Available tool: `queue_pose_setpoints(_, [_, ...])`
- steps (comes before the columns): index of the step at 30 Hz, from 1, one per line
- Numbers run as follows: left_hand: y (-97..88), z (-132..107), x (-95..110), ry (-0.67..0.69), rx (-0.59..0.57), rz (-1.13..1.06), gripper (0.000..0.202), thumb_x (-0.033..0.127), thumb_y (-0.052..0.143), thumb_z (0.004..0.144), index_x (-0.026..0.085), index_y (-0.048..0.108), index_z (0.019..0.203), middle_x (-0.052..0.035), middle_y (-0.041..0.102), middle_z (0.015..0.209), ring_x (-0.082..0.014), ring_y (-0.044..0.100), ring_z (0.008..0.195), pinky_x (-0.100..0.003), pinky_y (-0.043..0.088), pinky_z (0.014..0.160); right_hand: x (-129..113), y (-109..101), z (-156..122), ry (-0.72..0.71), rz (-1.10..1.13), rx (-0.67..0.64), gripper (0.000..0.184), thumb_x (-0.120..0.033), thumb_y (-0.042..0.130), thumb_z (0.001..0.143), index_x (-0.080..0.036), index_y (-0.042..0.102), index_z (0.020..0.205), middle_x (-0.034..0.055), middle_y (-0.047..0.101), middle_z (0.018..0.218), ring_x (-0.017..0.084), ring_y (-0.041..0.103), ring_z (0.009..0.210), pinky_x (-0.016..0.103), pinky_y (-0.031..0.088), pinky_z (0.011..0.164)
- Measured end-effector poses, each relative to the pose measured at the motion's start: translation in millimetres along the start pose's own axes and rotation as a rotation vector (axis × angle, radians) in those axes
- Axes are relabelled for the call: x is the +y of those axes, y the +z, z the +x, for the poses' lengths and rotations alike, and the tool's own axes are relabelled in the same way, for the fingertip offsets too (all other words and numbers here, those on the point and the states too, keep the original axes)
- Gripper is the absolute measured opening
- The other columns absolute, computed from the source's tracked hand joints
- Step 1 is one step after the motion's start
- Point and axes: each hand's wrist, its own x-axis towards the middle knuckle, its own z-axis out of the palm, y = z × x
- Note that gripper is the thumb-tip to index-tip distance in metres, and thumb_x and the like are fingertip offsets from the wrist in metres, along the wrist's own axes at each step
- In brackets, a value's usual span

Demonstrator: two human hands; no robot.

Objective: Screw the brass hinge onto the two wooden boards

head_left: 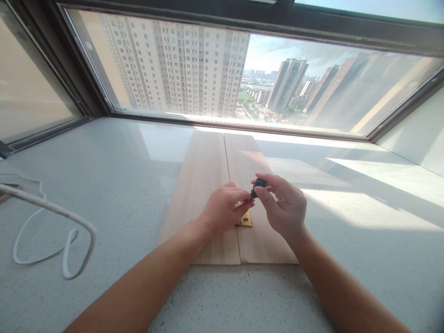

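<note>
Forearms [149,277] nearest me, I have the right hand [286,203] closed around a small black tool [260,182] above the boards [203,173], left hand [224,206] pinched at its lower tip, and judge it light, stiff, best held by its thick body.

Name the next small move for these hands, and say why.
Probably lower the short black tool toward the gold-coloured metal plate: the right hand holds its body, the left hand has fingertips at its lower end, and the plate shows just below, on the pale wooden boards.
</note>
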Motion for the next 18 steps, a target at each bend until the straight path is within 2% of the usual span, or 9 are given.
queue_pose_setpoints(4, [-0.9, -1.7, 0.6, -0.047, -0.003, -0.044, 0.013, 0.021, 0.059, 0.088, 0.017, 0.069, 0.08, -0.0009, 0.066, 0.067, -0.0157, 0.052, 0.07, -0.026, 0.043, 0.067, -1.0, 1.0, -2.3, 0.004, 0.021, 0.001, 0.027, -0.019, 0.066, 0.084, -0.027, 0.066, 0.109, 0.0007, 0.071, 0.092, 0.017, 0.066, 0.081, 0.031, 0.054, 0.069])
queue_pose_setpoints(9, [-3.0, -2.9, 4.1, -0.077, -0.039, -0.068, 0.013, 0.016, 0.057, 0.087, 0.018, 0.069, 0.084, -0.0009, 0.066, 0.069, -0.016, 0.053, 0.072, -0.026, 0.044, 0.068, -4.3, 1.5, -4.5, 0.046, 0.023, -0.017, 0.024, -0.022, 0.052, 0.093, -0.026, 0.065, 0.113, 0.003, 0.072, 0.096, 0.018, 0.067, 0.08, 0.035, 0.055, 0.071])
queue_pose_setpoints(13, [-4.1, -3.0, 5.2, -0.087, -0.025, -0.062, 0.011, 0.02, 0.059, 0.085, 0.017, 0.069, 0.08, -0.0017, 0.067, 0.07, -0.0167, 0.054, 0.072, -0.027, 0.045, 0.069, -3.3, 1.8, -5.2, 0.065, -0.001, -0.015, 0.023, -0.022, 0.057, 0.091, -0.025, 0.066, 0.112, 0.0032, 0.072, 0.094, 0.018, 0.067, 0.077, 0.035, 0.056, 0.069])
queue_pose_setpoints(18, [-3.7, -2.3, 5.0, -0.13, 0.029, -0.125, 0.01, 0.024, 0.064, 0.084, 0.018, 0.071, 0.081, -0.0019, 0.069, 0.07, -0.0165, 0.055, 0.072, -0.027, 0.044, 0.068, -1.6, 2.4, -6.6, 0.056, 0.037, 0.013, 0.022, -0.02, 0.064, 0.086, -0.026, 0.065, 0.107, 0.0028, 0.071, 0.095, 0.02, 0.068, 0.083, 0.037, 0.056, 0.072])
